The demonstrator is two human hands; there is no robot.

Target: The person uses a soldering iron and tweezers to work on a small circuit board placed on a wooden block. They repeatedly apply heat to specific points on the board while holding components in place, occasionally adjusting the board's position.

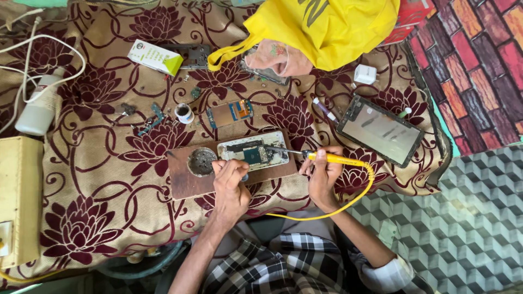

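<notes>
Now, from the head camera: the right hand (322, 175) grips a yellow-handled soldering iron (332, 159), fingers clenched round the handle, its metal tip reaching left over an opened phone (253, 150). That phone lies on a brown wooden board (185, 182), beside a round metal tin (201, 161). The left hand (230, 185) rests at the phone's near edge, fingers pinched together; I cannot tell what they hold. Everything sits on a floral-patterned cloth (98, 218). A dark tablet (380, 130) lies to the right, a yellow bag (327, 27) beyond.
</notes>
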